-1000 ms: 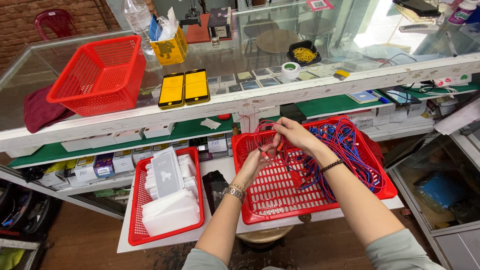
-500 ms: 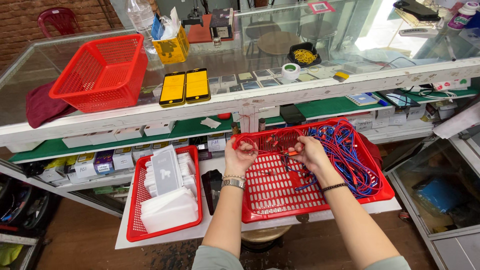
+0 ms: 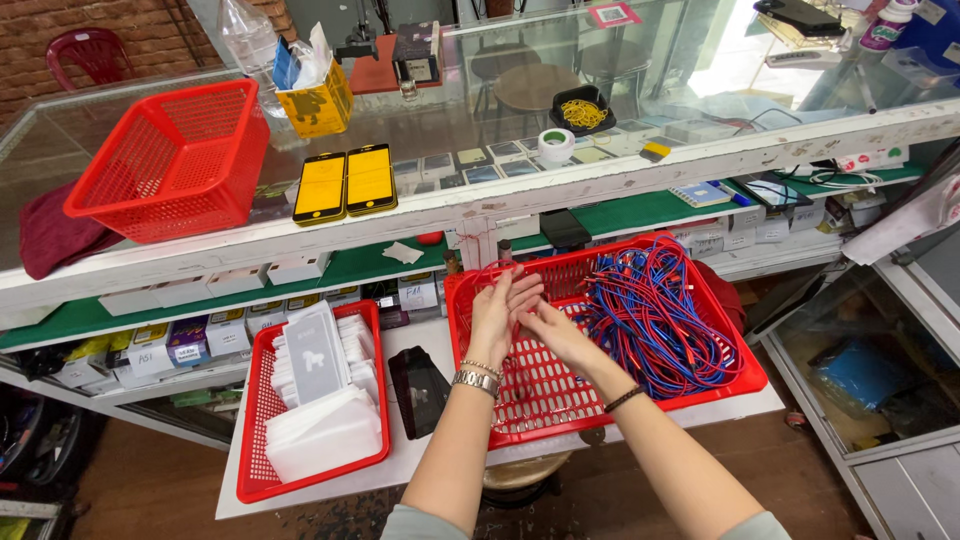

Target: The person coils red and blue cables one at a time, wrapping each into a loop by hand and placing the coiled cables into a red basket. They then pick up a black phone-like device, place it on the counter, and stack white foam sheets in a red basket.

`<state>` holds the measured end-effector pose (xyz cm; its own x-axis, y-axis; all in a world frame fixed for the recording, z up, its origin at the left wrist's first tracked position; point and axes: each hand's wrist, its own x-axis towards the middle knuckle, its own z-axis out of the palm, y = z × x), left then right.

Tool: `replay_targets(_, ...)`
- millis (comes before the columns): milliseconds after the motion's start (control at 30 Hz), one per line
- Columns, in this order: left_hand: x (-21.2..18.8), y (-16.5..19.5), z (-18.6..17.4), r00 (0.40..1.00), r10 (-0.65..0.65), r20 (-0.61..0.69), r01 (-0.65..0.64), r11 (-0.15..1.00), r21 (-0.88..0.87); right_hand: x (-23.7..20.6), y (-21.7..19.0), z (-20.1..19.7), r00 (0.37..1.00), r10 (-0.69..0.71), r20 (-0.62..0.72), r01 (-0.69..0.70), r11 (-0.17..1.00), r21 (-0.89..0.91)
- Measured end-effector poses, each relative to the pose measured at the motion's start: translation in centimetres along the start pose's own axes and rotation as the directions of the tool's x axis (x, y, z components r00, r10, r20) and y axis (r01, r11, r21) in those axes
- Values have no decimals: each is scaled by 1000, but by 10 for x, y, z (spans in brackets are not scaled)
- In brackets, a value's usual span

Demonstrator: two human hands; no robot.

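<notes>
Head view, left to right. On the glass counter top stands a deep red mesh basket [image 3: 165, 160], rigid plastic, tilted, nothing visible inside. Below it on the white work table [image 3: 420, 455] lies a shallow red tray [image 3: 255, 480] stacked with flat white sleeves [image 3: 320, 420], smooth and rectangular. A black glossy pouch [image 3: 418, 388] lies beside it.

The left hand [image 3: 497, 312] and right hand [image 3: 548, 332] meet over the left half of the red perforated tray [image 3: 540, 400]. Both are closed around one thin red cable [image 3: 487, 275], which arcs up in a loop above the fingers; the hands touch each other.

Progress, as a judgement: one cable is separated and being coiled; the bare grid floor of the tray under the hands holds no finished coils that can be seen. The tangled heap of red and blue cables [image 3: 655, 315], round, flexible, rubbery in look, fills the right half and remains unsorted.
</notes>
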<state>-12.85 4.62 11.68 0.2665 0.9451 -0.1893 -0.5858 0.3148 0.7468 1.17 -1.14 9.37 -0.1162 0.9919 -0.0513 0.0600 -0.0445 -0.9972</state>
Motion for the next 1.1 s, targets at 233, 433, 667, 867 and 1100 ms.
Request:
replay_targets(233,36,31,-55,995,-18,-103,-39,850,-526,-35,-37,-46,979,204,21,-200,972,-128)
replay_targets(433,25,-33,2,987,-99,125,130,956,-262,-21,-45,-4,902,415,115,-411,750,519)
replay_targets(667,60,-11,-52,993,-114,25,102,750,-653,-63,-38,-82,968,171,-182,-170,985,22)
replay_targets(867,30,-38,-42,914,-404,-35,289,710,-642,-67,-62,-118,919,-3,-394,69,986,155)
replay_targets(1100,2,-22,-16,952,-304,45,282,809,-515,-78,-93,-131,928,355,-111,-369,917,-151)
